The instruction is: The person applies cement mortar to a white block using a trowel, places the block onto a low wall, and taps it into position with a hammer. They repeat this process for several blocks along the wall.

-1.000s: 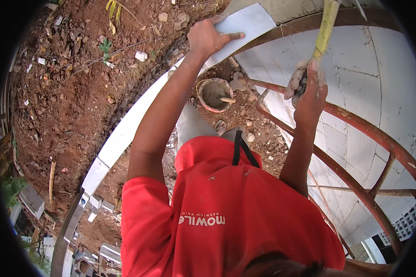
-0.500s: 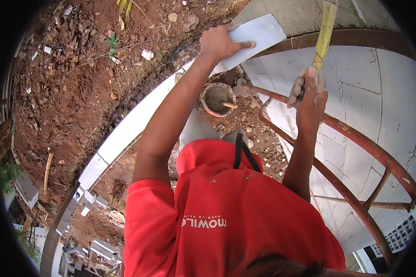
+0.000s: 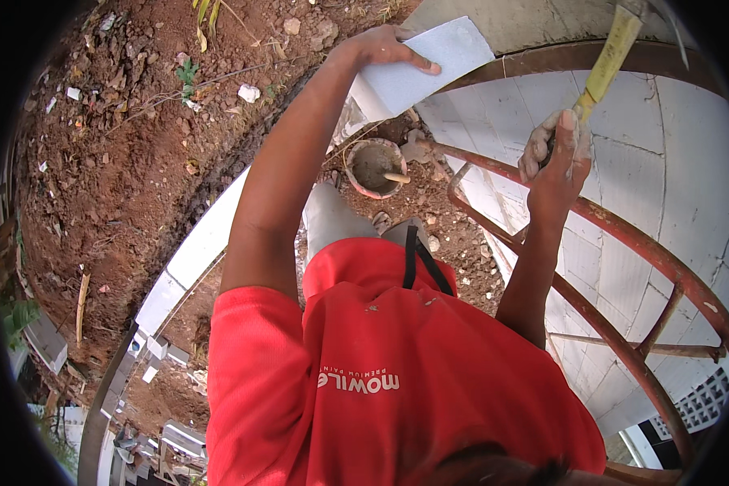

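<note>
Left hand (image 3: 385, 50) lies flat on top of a light grey block (image 3: 425, 69), fingers spread over its upper face, thumb along the near edge. Palm-down press, not a closed grasp. The block sits at the top of the white block wall (image 3: 202, 243) that curves off to the lower left.

Right hand (image 3: 555, 150) is wrapped tight around the yellow handle (image 3: 611, 53) of a hammer-type tool, raised above the rusty steel frame (image 3: 624, 243). The tool's head is cut off at the top rim of the picture, so I can't tell its type.

Handling guess: the block looks rigid, chalky and porous, probably light for its bulk, with brittle edges and corners. Best held with a flat palm on the top face or by the 2 long sides, not by a corner. The surface looks dusty, so grip may be poor.

Below, on red soil (image 3: 121, 162): a small mortar-stained bucket (image 3: 374, 166) with a stick or tool handle in it, sitting between the wall and the frame. Loose stones around it.
</note>
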Demonstrator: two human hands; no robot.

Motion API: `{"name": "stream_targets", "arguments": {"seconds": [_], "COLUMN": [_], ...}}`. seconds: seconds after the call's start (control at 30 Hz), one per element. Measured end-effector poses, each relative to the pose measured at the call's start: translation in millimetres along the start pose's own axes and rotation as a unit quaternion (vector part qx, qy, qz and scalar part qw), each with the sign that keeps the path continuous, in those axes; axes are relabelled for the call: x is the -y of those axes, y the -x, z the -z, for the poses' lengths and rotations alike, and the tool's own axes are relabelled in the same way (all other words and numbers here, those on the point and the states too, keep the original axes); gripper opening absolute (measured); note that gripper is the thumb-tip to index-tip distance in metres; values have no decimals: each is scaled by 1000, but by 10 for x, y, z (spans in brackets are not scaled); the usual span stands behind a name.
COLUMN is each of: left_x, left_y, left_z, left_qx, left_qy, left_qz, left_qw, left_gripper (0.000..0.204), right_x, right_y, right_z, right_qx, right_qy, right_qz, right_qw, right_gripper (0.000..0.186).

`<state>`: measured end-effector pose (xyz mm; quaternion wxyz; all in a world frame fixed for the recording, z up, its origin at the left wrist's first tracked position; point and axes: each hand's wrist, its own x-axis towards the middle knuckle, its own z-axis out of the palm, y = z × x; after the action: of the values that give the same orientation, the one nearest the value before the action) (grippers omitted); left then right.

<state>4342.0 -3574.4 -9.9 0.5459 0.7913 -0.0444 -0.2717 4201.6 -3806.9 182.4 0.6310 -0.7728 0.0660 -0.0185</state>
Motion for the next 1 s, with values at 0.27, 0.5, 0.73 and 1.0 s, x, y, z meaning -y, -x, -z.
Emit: {"name": "stream_targets", "arguments": {"seconds": [0.27, 0.5, 0.73, 1.0], "left_x": [-5, 5, -9, -112], "left_y": [-186, -64, -190, 17], "left_z": [96, 54, 2, 60], "left_qx": [41, 29, 14, 50], "left_qy": [1, 2, -18, 32], "left_qz": [-21, -5, -25, 11], "left_qw": [999, 1000, 999, 998], "left_gripper": [102, 106, 103, 99], "right_x": [-1167, -325, -1007, -526], "right_y": [-264, 30, -275, 81], "right_z": [164, -3, 118, 82], "right_qx": [61, 15, 54, -17], "right_qy": [318, -8, 275, 9], "right_qz": [-136, -37, -147, -13], "right_qw": [936, 999, 949, 1000], "right_gripper": [35, 29, 35, 28]}}
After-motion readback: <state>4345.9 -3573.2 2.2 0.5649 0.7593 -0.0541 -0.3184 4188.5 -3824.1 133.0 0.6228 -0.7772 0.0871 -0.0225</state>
